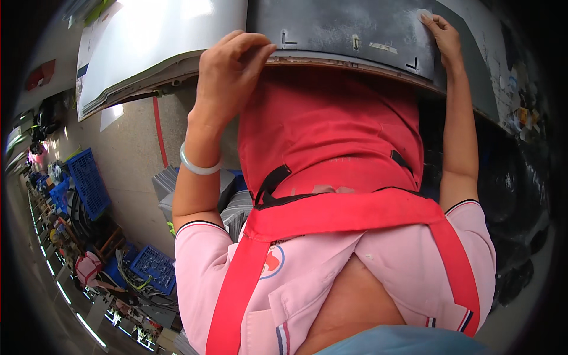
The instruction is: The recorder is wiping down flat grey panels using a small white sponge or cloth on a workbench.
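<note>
At the left, your white sheets (160, 41) lie beside the dark board (343, 29), their near edges wavy; a brush of your forearm could drag them askew. Your left hand (234, 68) is at the board's near edge, fingers curled in toward the thumb — I can't tell whether anything is pinched there. If something thin is, a slack grip could drop it onto your red apron (331, 130). At the far right, your right hand (445, 38) pinches the pale disc (423, 14) by its rim, thumb and finger closed, at the board's right-hand part; so small a hold could slip and let it skid.

Left to right again, the sheets look smooth and glossy, your bangle (200, 168) pale and rounded, the apron creased cloth. The board is flat and grey, smeared chalky white, with black L-shaped marks (288, 39) and a narrow tape strip (383, 47). The disc is round and whitish — thin, by its look.
</note>
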Action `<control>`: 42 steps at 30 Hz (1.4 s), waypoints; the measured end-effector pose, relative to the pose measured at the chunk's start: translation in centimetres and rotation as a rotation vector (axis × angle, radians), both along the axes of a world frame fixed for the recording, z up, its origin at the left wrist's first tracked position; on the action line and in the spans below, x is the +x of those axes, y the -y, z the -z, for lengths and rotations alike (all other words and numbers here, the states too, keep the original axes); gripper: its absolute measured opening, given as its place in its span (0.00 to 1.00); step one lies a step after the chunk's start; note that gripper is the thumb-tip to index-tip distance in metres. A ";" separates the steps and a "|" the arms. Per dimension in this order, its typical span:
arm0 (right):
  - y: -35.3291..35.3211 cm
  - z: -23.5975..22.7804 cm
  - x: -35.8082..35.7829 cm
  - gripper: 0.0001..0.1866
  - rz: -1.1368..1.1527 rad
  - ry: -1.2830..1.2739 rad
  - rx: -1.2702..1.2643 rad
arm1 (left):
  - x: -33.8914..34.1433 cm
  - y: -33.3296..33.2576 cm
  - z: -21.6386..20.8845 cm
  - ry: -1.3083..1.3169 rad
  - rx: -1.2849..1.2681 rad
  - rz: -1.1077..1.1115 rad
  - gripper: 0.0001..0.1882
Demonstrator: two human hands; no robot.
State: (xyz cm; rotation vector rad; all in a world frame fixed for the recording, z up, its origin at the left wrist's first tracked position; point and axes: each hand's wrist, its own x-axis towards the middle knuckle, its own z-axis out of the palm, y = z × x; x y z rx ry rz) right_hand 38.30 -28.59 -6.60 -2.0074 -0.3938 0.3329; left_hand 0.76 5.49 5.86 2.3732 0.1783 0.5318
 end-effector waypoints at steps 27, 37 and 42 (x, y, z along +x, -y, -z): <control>-3.4 -3.1 -3.5 0.09 -0.074 0.129 -0.080 | 2.8 0.3 7.2 -0.166 0.408 0.079 0.10; -4.4 -3.2 -4.4 0.10 -0.052 0.169 -0.089 | 2.7 0.3 6.8 -0.185 0.391 0.063 0.09; -4.3 -3.2 -4.2 0.10 -0.033 0.185 -0.126 | 2.8 0.5 6.9 -0.128 0.407 0.071 0.08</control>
